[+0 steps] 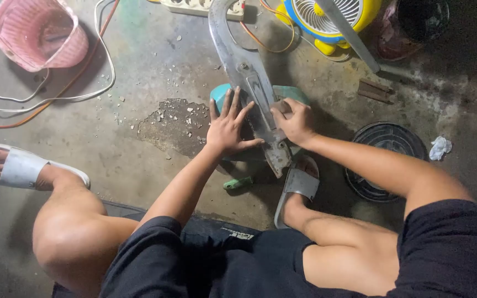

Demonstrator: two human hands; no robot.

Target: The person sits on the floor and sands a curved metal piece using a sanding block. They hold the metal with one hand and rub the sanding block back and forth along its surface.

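Note:
A long curved grey metal part (pixel 237 60) lies across a teal stool (pixel 220 94) in the middle of the head view. My left hand (pixel 227 126) rests flat on the stool beside the part, fingers spread, touching its left edge. My right hand (pixel 293 120) presses a small brown pad, likely sandpaper (pixel 280 106), against the part's right side near its lower end. I sit on the floor in black shorts, my right foot in a grey sandal (pixel 299 185) just below the part.
A pink basket (pixel 37 36) and white and orange cables (pixel 56 94) lie at the far left. A yellow-blue fan (pixel 327 19) and power strip (pixel 200 6) stand at the back. A round black grille (pixel 385 157) lies right; a green object (pixel 237 182) sits near my sandal.

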